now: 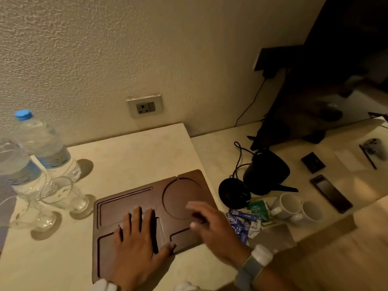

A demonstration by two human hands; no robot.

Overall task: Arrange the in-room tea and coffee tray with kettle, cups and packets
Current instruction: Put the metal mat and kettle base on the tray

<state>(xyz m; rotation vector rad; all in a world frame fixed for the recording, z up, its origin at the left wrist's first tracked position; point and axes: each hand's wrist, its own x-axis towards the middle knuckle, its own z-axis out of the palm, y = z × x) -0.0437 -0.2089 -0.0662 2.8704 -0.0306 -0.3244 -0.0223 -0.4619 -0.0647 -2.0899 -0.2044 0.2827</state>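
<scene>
A dark wooden tray point(126, 198) with a round recess and several rectangular recesses lies on the raised cream counter. My left hand point(138, 238) lies flat on it, fingers spread and straight. My right hand point(210, 225) hovers over the tray's right side, blurred, fingers loosely extended and holding nothing. On the lower counter to the right stand a black kettle point(266, 173), its round base point(233, 192) with a cord, two white cups point(287, 204) point(310, 213), and a heap of blue and green packets point(249, 217).
Two water bottles point(44, 148) point(19, 169) and two upturned glasses point(63, 196) point(27, 213) stand left of the tray. A wall socket point(144, 107) sits behind. A TV point(315, 91), a phone point(331, 193), a small black card point(312, 162) and a pen point(367, 156) are at the right.
</scene>
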